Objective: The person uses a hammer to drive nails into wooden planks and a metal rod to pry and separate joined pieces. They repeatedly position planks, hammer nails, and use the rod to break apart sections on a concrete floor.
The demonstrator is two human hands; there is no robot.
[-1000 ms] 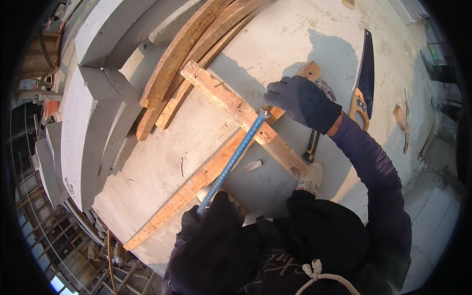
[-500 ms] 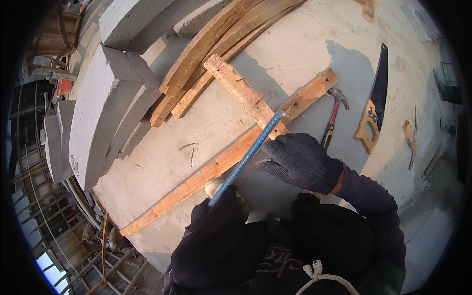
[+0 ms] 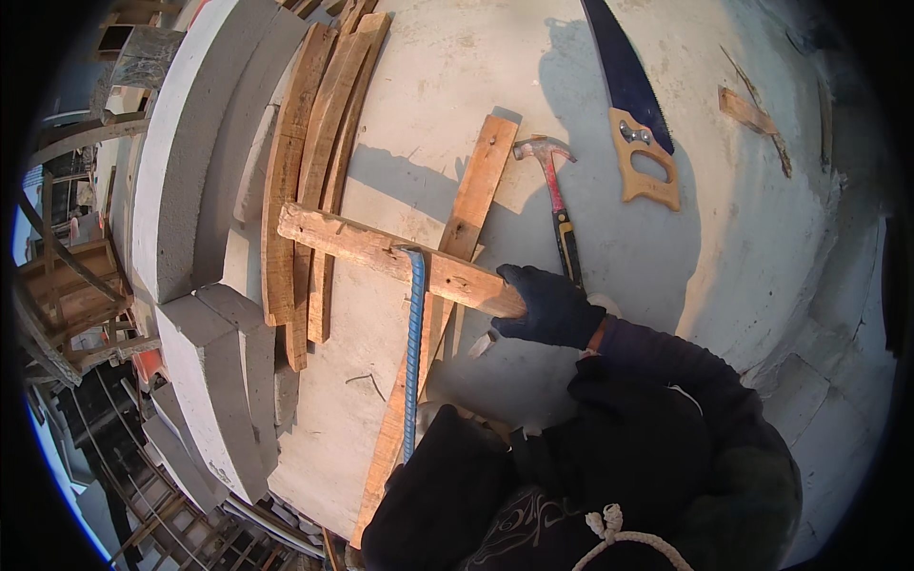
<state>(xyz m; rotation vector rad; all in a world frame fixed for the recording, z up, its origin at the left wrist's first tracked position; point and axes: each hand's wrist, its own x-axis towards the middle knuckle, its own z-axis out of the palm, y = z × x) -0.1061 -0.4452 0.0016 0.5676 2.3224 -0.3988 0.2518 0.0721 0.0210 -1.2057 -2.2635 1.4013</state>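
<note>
Nearest to me, my left hand (image 3: 433,447) is mostly hidden under my dark sleeve; it appears clenched on the near end of the blue ribbed steel bar (image 3: 413,352), though I cannot see the fingers themselves. The bar runs almost straight away from me, its far hooked tip resting on the short plank (image 3: 400,259).

My right hand (image 3: 547,306), in a dark glove, is closed around the right end of that short plank, so it is the hand nearer the wood. The plank's long axis runs left to right, slightly rising toward the far left, and it crosses over a longer board (image 3: 447,285) that lies near to far on the concrete slab (image 3: 752,247). The bar's tip meets the plank just left of that crossing, well left of my right-hand grip.

Just beyond my right hand lies a hammer (image 3: 557,195) with a red handle, head away from me, beside the long board. Farther right is a handsaw (image 3: 633,109). To the far left, a stack of bent boards (image 3: 314,171) lies against grey concrete blocks (image 3: 181,162), touching the plank's left end.
</note>
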